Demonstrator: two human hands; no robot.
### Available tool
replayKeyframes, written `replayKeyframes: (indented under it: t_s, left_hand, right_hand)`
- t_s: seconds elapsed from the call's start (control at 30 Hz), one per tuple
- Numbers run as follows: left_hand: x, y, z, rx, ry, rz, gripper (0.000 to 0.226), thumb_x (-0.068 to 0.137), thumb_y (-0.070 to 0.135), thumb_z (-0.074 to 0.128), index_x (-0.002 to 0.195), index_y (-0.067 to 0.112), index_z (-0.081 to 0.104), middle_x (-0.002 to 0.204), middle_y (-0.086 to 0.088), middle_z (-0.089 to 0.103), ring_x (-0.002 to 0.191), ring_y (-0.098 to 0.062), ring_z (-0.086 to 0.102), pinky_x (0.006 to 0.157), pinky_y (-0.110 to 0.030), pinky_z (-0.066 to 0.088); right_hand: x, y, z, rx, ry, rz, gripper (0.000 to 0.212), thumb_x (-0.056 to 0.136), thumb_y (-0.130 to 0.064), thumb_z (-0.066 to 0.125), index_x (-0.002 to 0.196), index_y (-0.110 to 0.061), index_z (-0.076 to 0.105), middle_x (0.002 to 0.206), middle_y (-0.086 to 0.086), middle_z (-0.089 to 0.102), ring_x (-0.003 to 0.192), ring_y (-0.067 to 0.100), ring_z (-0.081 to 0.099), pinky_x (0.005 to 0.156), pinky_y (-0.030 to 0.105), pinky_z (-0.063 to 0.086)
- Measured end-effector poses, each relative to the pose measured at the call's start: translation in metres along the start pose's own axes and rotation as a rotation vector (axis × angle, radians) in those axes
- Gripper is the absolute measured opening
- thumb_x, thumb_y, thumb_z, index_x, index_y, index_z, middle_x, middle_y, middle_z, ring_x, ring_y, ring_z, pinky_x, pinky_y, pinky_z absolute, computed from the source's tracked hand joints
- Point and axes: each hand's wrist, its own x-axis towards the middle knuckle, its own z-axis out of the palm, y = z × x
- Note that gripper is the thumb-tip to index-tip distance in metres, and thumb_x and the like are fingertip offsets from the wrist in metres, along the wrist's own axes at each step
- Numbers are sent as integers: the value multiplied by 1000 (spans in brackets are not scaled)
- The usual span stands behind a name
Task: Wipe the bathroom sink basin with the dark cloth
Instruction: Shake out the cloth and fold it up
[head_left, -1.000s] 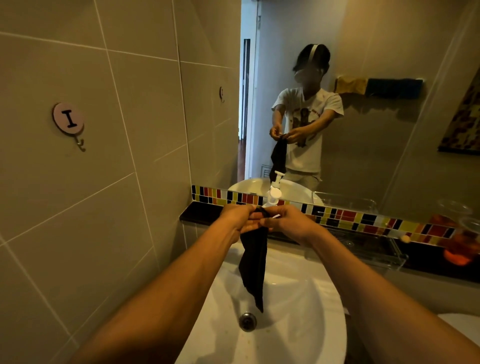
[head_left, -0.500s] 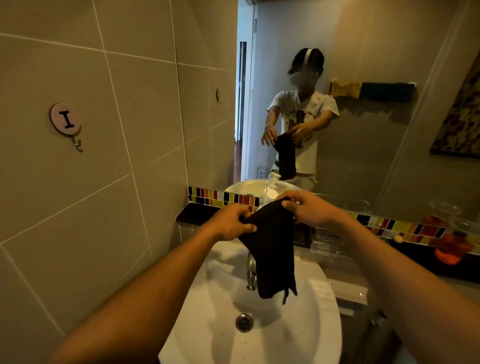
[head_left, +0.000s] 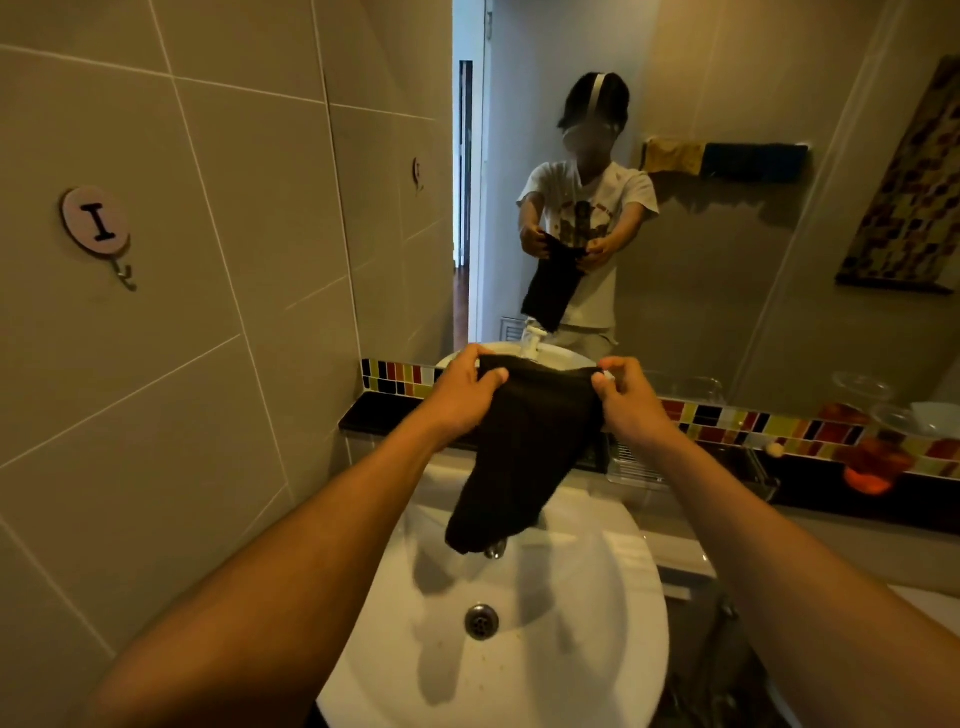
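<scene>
The dark cloth (head_left: 524, 452) hangs spread in the air above the white sink basin (head_left: 587, 613). My left hand (head_left: 462, 395) pinches its upper left corner and my right hand (head_left: 631, 402) pinches its upper right corner, stretching the top edge between them. The cloth's lower end dangles just above the metal tap (head_left: 494, 548), hiding most of it. The round drain (head_left: 481, 621) sits in the middle of the basin, well below the cloth.
A grey tiled wall with a round hook (head_left: 96, 223) stands close on the left. A mirror (head_left: 727, 260) faces me above a black ledge (head_left: 374, 415) with a coloured tile strip. A soap pump (head_left: 531, 340), a clear tray (head_left: 675, 467) and an orange object (head_left: 872, 467) rest on the ledge.
My hands have moved apart, pulling the bunched, narrow cloth open into a wide sheet. The cloth's lower end has risen from near the drain to tap height.
</scene>
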Motion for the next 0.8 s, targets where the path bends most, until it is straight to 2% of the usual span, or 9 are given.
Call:
replayKeyframes:
  t_s: [0.1,0.17,0.23,0.3,0.37,0.47,0.53,0.63,0.8]
  left_hand:
    - [7,15,3,48,130,88,21,100,23,42,119,16,44,110,-6,55,96,-17,57,74,-26,51]
    - [11,23,5,41,212,129,21,100,23,42,120,16,43,111,-7,55,103,-20,56,86,-34,51]
    - [15,28,6,33,237,157,23,100,23,42,122,16,43,113,-8,54,107,-21,54,90,-35,48]
    - [17,30,6,32,237,167,25,100,23,43,124,16,42,116,-8,53,110,-22,53,89,-34,47]
    - [21,28,6,39,245,160,32,99,24,43,130,17,40,121,-8,52,115,-23,51,95,-37,47]
    - [23,24,7,43,288,138,26,100,24,42,125,18,42,116,-5,51,112,-21,51,93,-35,45]
    - [23,19,6,57,314,112,24,100,23,41,124,17,42,114,-5,50,107,-19,50,90,-33,44]
    - [20,2,3,101,306,44,25,101,25,40,124,16,42,112,-5,50,108,-21,50,96,-40,46]
    - [12,-44,7,109,288,-120,33,102,28,35,132,15,38,115,-5,52,113,-24,53,92,-40,48]
  right_hand:
    - [2,-8,3,203,-8,-8,33,97,-33,48,129,-24,41,127,10,51,108,24,54,89,44,50]
    - [2,-11,2,387,-132,25,64,87,-39,63,141,-26,32,130,5,48,114,23,52,98,43,46]
    - [-4,-5,4,472,-273,87,85,76,-35,73,145,-27,25,121,5,51,107,22,57,93,41,49]
    - [-12,5,14,463,-367,153,74,79,-23,73,140,-21,32,111,5,57,100,23,62,84,36,53]
    - [-16,18,23,407,-394,207,56,81,-22,72,130,-10,48,117,10,63,112,29,62,94,41,51]
    - [-16,25,29,279,-392,173,25,89,-32,62,105,-15,71,116,6,69,120,26,57,109,49,38]
    - [-17,21,25,231,-375,195,28,94,-33,54,106,-14,71,117,4,68,119,23,57,108,46,40]
    - [-17,14,17,172,-347,182,29,100,-29,42,111,-11,62,110,2,64,103,16,60,86,32,51]
    - [-12,15,12,-85,-268,31,14,98,-31,46,95,-23,57,99,5,62,98,23,61,80,39,56]
